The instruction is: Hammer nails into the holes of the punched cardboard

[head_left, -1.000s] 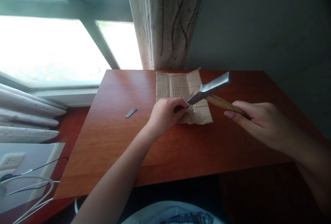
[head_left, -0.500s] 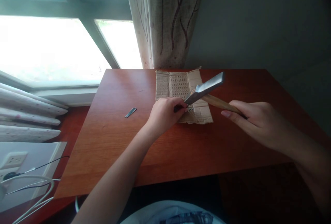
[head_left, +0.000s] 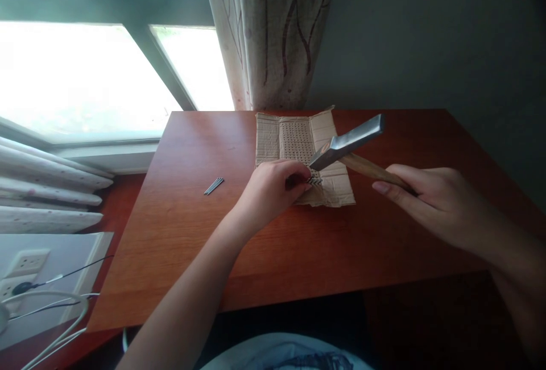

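A flattened piece of cardboard [head_left: 333, 188], dotted with rows of small holes, lies at the back middle of the wooden table [head_left: 179, 233]. My left hand [head_left: 273, 190] rests on its near left corner, fingers pinched on something small that I cannot make out, beside a cluster of nails [head_left: 315, 180] standing in the cardboard. My right hand [head_left: 430, 202] grips the wooden handle of a hammer [head_left: 350, 142]. Its metal head hovers over the cardboard, with the near end just above the nails and my left fingertips.
A few loose nails [head_left: 214, 186] lie on the table to the left of my left hand. A curtain [head_left: 277, 34] hangs behind the table beside a window [head_left: 85, 74]. A wall socket [head_left: 25, 264] and cables [head_left: 51, 307] are at the lower left.
The hammer head dipped slightly to the left half a second ago and is now back up to the right. My left hand stays pinched at the same spot on the cardboard.
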`<state>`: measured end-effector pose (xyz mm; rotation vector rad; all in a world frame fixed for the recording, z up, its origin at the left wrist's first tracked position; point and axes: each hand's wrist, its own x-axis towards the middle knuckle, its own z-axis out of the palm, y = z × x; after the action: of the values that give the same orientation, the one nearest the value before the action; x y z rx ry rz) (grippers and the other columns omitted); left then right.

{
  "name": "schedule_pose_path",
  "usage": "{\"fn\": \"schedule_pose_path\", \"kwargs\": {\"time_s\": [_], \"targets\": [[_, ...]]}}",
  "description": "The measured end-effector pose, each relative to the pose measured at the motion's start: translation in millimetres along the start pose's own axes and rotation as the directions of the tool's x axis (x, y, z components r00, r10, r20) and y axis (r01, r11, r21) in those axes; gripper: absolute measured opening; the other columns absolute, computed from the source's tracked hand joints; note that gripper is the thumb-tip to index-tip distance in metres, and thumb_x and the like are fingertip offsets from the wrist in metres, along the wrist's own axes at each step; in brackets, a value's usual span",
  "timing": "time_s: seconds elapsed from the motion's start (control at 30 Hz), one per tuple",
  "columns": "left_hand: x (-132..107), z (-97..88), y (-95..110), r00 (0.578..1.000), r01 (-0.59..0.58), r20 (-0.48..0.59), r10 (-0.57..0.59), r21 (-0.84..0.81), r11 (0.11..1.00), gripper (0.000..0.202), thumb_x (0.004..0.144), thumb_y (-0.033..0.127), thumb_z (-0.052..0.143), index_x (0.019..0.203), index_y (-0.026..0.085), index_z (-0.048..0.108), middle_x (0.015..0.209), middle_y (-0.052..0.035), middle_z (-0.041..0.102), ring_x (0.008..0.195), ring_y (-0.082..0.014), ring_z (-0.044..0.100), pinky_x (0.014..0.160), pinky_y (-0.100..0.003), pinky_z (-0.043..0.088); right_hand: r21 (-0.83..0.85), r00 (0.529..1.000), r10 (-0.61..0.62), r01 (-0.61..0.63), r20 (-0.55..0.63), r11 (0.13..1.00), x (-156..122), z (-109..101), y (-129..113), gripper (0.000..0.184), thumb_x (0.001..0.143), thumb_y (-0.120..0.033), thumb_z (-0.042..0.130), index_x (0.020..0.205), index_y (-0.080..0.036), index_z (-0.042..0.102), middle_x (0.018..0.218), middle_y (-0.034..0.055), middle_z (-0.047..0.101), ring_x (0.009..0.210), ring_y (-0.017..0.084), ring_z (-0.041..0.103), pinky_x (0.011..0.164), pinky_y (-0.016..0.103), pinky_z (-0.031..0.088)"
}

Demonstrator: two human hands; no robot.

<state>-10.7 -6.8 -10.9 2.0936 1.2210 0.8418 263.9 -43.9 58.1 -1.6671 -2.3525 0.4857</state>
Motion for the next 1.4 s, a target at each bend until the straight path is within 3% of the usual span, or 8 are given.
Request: {"fn": "schedule_pose_path", "kwargs": {"time_s": [0.07,0.17,0.27,0.4,1.4], "targets": [[-4.4,-3.0,0.7,1.000,-0.011,-0.027,0.012,0.011,1.000,0.012,0.085,0.017,0.073,0.097,0.022,0.073,0.094,-0.0011,0.076,0.076,-0.0147,0.067,0.069,-0.026,0.050,0.001,1.000,0.013,-0.013,0.003,1.000,0.5,2.6,0.4,0.044,0.102,-0.054,0.048,0.071,-0.022,0.050,0.056,-0.0043,0.045,0.048,0.012,0.046,0.051,0.030,0.030],[-9.4,-5.4,-0.8,0.996,-0.039,-0.071,0.051,0.152,0.988,0.018,0.088,0.024,0.072,0.106,0.022,0.073,0.111,-0.0054,0.075,0.095,-0.0213,0.068,0.082,-0.035,0.051,0.010,1.000,0.026,-0.027,0.006,1.000,-0.5,4.0,0.3,0.045,0.102,-0.053,0.049,0.070,-0.022,0.049,0.056,-0.0044,0.044,0.049,0.012,0.044,0.052,0.029,0.030],[-10.3,-5.0,-4.6,0.996,-0.065,-0.042,0.081,0.295,0.953,0.019,0.089,0.030,0.073,0.107,0.025,0.074,0.120,-0.0057,0.072,0.109,-0.0272,0.064,0.092,-0.043,0.047,0.015,0.999,0.038,-0.038,0.023,0.999,-2.0,3.6,-0.2,0.045,0.102,-0.053,0.048,0.070,-0.022,0.048,0.056,-0.0040,0.045,0.049,0.012,0.045,0.052,0.029,0.030],[-9.1,-3.8,-9.5,0.997,-0.069,-0.003,0.074,0.320,0.945,0.020,0.091,0.035,0.070,0.110,0.027,0.073,0.125,-0.0056,0.070,0.114,-0.0281,0.060,0.093,-0.043,0.044,0.012,0.999,0.031,-0.031,0.022,0.999,-3.3,2.1,-1.2,0.046,0.101,-0.056,0.048,0.069,-0.023,0.048,0.055,-0.0037,0.046,0.048,0.013,0.046,0.051,0.030,0.030],[-9.1,-2.1,-12.2,0.998,-0.049,-0.011,0.054,0.283,0.958,0.020,0.090,0.034,0.072,0.109,0.027,0.072,0.126,-0.0040,0.069,0.117,-0.0274,0.060,0.095,-0.043,0.041,-0.054,0.999,-0.001,0.003,0.047,0.999,2.2,11.9,-4.7,0.041,0.101,-0.054,0.048,0.075,-0.023,0.055,0.060,-0.0009,0.057,0.054,0.017,0.054,0.054,0.029,0.030]]}}
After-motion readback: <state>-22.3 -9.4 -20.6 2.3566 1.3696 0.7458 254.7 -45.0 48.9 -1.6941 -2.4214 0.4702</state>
